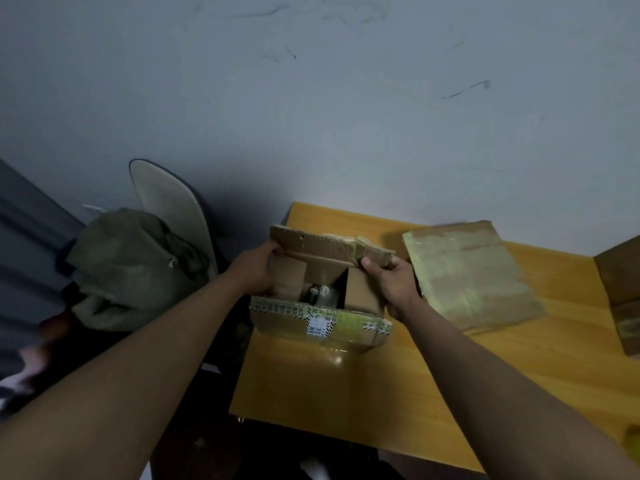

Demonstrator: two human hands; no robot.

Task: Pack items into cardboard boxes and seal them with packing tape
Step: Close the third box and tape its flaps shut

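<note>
Cardboard box (320,308) sits open on our wooden surface (450,375); our left hand (256,271) and right hand (391,282) fingers pinch its far flap (329,245).

A single head-worn wide-angle camera looks forward and steeply down from close above a yellow wooden table (450,386) set against a scuffed grey wall (311,98), both forearms reaching in from the bottom edge.

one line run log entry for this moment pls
stage: closing flaps | left hand: grips far flap | right hand: grips far flap | open brown cardboard box: on yellow wooden table, untaped
</note>
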